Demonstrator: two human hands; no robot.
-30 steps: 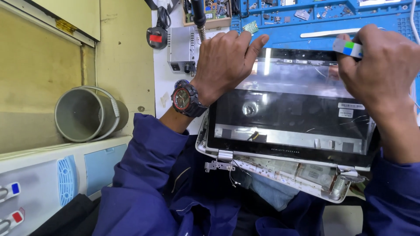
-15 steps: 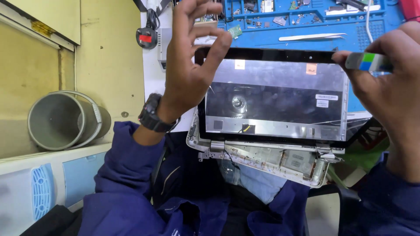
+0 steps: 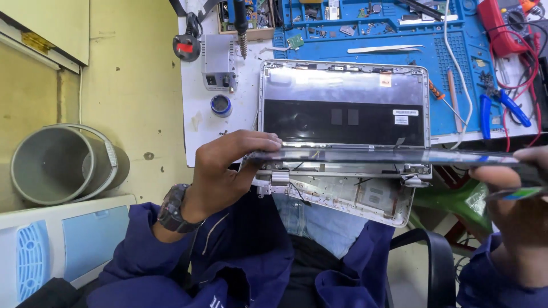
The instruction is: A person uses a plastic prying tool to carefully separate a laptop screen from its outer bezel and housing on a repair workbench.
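Observation:
My left hand (image 3: 225,171) grips the left end of a thin dark screen panel (image 3: 377,156), held flat and seen edge-on. My right hand (image 3: 514,202) holds the panel's right end together with a small flat green and blue tool (image 3: 522,194). Behind the panel lies the silver laptop lid shell (image 3: 345,105), empty, with a black inner sheet and small stickers. The laptop's open base (image 3: 354,197) rests tilted on my lap under the panel, its hinges showing.
A blue work mat (image 3: 399,34) carries tweezers (image 3: 385,49), screwdrivers, blue-handled pliers (image 3: 502,105) and small parts. A soldering station (image 3: 218,68), a plug (image 3: 187,45) and a red meter (image 3: 505,23) stand nearby. A grey bin (image 3: 63,162) lies at left.
The screen panel has come off the lid and been tipped from facing me to lying flat, edge-on. My left hand moved from the panel's top down to its left end.

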